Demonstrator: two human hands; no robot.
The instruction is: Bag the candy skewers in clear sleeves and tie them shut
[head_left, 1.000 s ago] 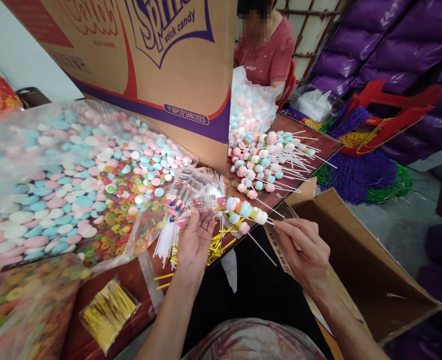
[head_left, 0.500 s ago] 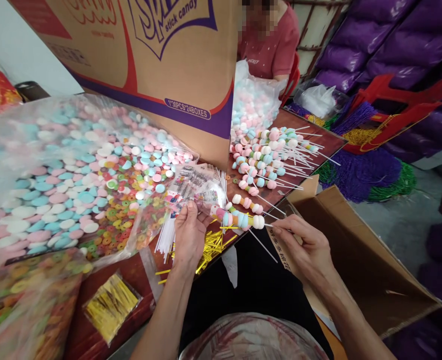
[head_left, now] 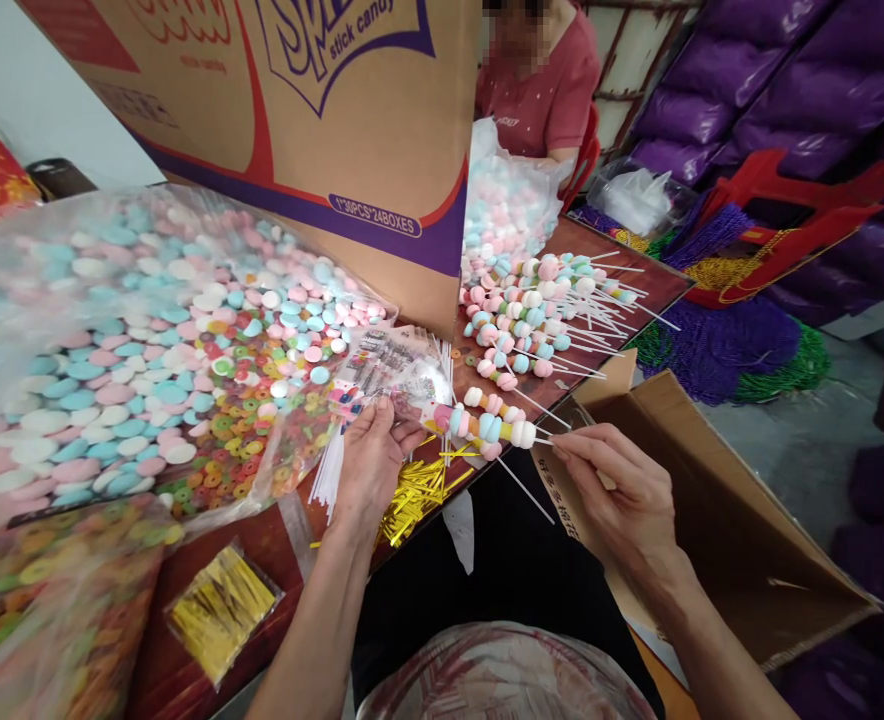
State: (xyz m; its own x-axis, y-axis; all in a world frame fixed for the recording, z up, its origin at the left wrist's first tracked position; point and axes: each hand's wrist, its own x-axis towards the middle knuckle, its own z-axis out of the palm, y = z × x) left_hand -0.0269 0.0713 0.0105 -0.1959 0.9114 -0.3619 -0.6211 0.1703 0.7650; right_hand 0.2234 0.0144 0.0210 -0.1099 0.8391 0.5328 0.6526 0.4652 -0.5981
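Observation:
My right hand (head_left: 622, 490) pinches the white stick of a candy skewer (head_left: 490, 428) strung with pink, blue and white marshmallows and gummy rings. Its far end meets a small clear printed plastic bag (head_left: 412, 404); whether the tip is inside is hard to tell. My left hand (head_left: 373, 455) grips that bag between thumb and fingers. Under it lie more printed bags (head_left: 382, 360), a bundle of white sticks (head_left: 329, 475) and gold twist ties (head_left: 416, 500). Finished-looking skewers (head_left: 536, 310) lie piled beyond, a few close beside the held one.
Loose marshmallows (head_left: 104, 400) and gummy rings (head_left: 243, 435) cover the left of the table. A tall carton (head_left: 299, 160) stands behind them. An open cardboard box (head_left: 712, 500) is at the lower right. Across the table sits a person (head_left: 539, 90) in a red shirt.
My right hand has shifted slightly right and up with the skewer, and the skewer's end has moved the same way. My left hand has moved slightly left, still gripping the bag.

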